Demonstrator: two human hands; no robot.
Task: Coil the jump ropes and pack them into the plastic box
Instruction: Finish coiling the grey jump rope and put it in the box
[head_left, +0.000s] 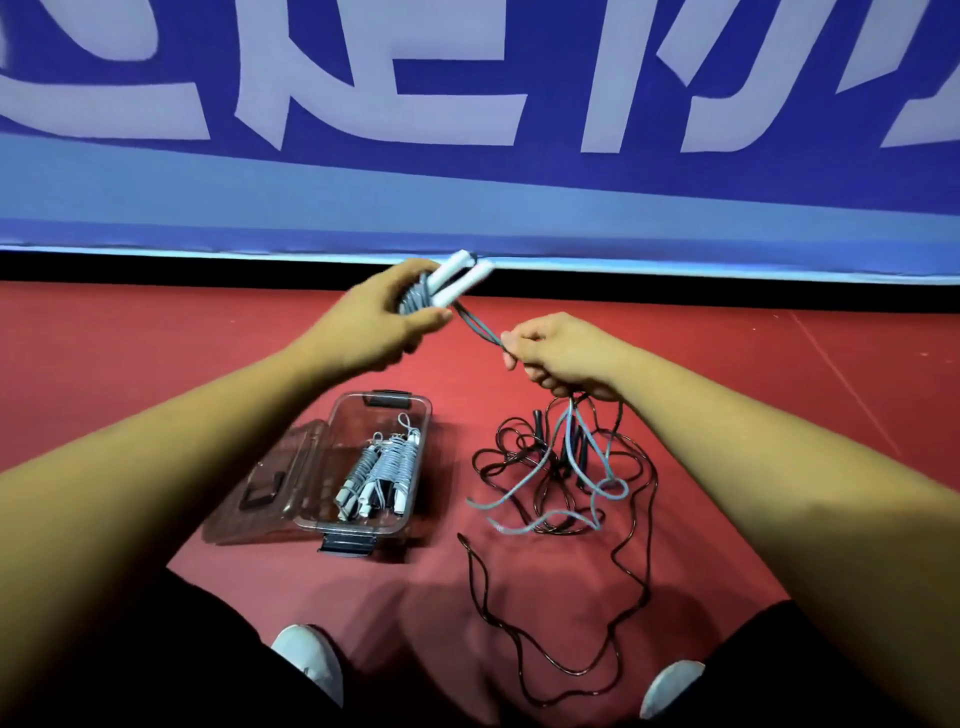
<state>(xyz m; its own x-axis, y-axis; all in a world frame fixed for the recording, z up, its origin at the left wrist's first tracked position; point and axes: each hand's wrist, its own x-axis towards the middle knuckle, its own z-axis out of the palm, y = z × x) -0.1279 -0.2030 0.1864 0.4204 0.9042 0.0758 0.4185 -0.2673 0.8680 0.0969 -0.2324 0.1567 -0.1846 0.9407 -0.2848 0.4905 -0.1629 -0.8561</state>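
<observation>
On the red floor, the clear plastic box with dark latches stands open below the left forearm, with bundles of coiled grey rope already inside. Just right of it lies a tangle of thin black jump ropes. The light, limp grey jump rope is best controlled at its stiff white plastic handles. The left hand grips those with the wound turns. The right hand, fingers curled, pinches the cord stretched between both hands, and the slack trails floorward.
</observation>
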